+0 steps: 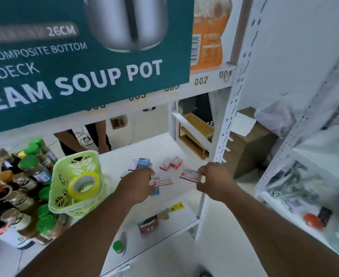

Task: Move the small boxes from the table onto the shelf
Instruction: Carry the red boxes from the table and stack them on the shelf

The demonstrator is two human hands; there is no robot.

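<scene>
**Inspector:** Status of the small boxes?

**Operator:** I count four already lying on the white shelf (144, 152): a red-and-white one beside a blue box (144, 162), and a red pair (171, 163) just right of them. My left hand (137, 184) pinches one red-and-white box (161, 180) low over the board; my right hand (214, 179) pinches another (191, 174) at its edge.

**Inspector:** Remaining work?

**Operator:** Both held boxes appear about to be set down. The table is out of view, so I cannot tell how many remain. A green basket (76, 180) stands left of them.
</scene>
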